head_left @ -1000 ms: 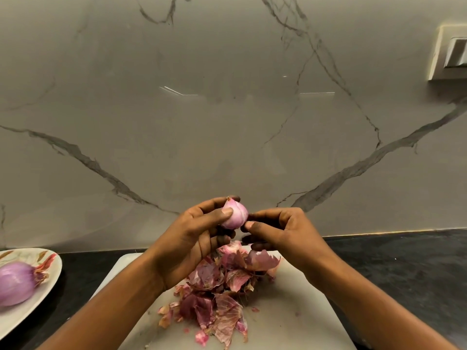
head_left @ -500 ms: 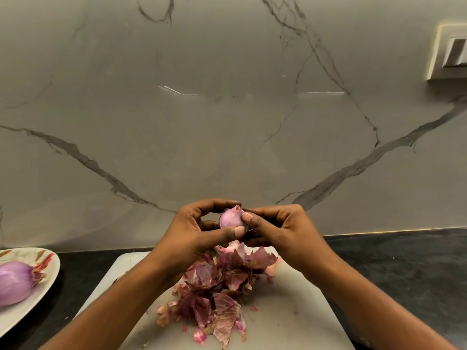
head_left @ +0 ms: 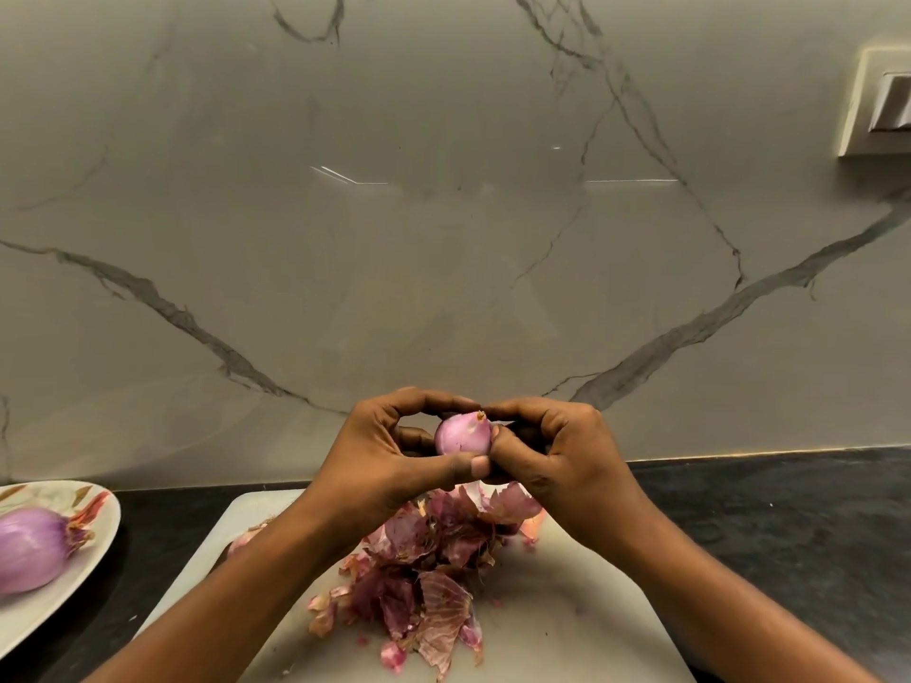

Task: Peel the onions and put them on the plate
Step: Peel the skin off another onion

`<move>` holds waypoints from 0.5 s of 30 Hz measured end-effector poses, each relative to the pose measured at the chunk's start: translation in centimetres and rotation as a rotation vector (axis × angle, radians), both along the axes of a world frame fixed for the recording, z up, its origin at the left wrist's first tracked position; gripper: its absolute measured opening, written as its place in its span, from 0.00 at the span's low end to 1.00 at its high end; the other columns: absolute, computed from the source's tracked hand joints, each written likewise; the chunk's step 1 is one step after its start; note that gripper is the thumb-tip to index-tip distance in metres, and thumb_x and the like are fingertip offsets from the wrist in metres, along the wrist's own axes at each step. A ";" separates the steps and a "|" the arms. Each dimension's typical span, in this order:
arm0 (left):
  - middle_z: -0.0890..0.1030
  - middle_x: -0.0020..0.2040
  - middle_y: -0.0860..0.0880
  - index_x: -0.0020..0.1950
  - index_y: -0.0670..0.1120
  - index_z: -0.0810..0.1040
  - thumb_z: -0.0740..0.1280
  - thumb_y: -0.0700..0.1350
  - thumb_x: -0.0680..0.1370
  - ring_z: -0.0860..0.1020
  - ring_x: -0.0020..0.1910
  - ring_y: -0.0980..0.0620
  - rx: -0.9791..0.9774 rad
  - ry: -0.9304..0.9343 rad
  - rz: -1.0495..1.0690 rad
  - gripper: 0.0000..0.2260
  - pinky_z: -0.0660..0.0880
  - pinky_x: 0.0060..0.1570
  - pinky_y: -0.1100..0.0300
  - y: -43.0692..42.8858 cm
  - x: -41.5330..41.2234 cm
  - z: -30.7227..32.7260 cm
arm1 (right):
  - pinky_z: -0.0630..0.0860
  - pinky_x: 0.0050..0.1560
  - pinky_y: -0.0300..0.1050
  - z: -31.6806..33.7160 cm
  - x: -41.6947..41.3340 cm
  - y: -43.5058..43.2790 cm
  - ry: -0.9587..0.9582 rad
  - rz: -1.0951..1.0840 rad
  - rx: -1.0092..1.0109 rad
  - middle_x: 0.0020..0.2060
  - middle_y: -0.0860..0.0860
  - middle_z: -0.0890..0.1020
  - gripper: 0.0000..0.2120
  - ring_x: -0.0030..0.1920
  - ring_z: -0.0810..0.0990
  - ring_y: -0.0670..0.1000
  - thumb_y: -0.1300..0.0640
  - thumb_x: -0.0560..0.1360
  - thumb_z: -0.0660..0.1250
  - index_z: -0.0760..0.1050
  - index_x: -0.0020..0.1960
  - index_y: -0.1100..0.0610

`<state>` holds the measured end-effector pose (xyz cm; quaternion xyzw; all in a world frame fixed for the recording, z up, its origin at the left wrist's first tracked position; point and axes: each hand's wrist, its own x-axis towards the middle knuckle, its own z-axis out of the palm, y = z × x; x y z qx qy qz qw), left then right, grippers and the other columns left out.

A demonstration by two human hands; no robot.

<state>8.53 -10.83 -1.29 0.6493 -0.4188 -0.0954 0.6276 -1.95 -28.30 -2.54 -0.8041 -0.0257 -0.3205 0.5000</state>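
Observation:
A small pink onion [head_left: 461, 435] is held up above the white cutting board [head_left: 567, 613], between both hands. My left hand [head_left: 394, 460] curls around its left side, thumb pressed under it. My right hand [head_left: 552, 456] grips its right side, fingertips at the pointed tip. A heap of purple onion skins [head_left: 424, 579] lies on the board below the hands. At the far left a white patterned plate [head_left: 101, 529] holds one peeled purple onion [head_left: 29, 549], partly cut off by the frame edge.
The board rests on a black countertop [head_left: 788, 525] against a grey marble wall [head_left: 443, 214]. A switch plate [head_left: 882, 101] is mounted on the wall at upper right. Another small onion piece [head_left: 244, 539] peeks out beside my left forearm.
The hands closed together around the small onion and turned it; my right fingers moved from below it up to its tip. The view shifted slightly.

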 end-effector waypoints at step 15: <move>0.84 0.60 0.36 0.66 0.39 0.81 0.75 0.41 0.73 0.84 0.47 0.44 -0.273 0.572 -0.169 0.22 0.85 0.44 0.59 0.0 1.1 0.5 | 0.86 0.48 0.44 0.8 0.0 -0.5 0.033 0.052 0.353 0.46 0.54 0.90 0.13 0.46 0.90 0.56 0.72 0.79 0.69 0.86 0.56 0.59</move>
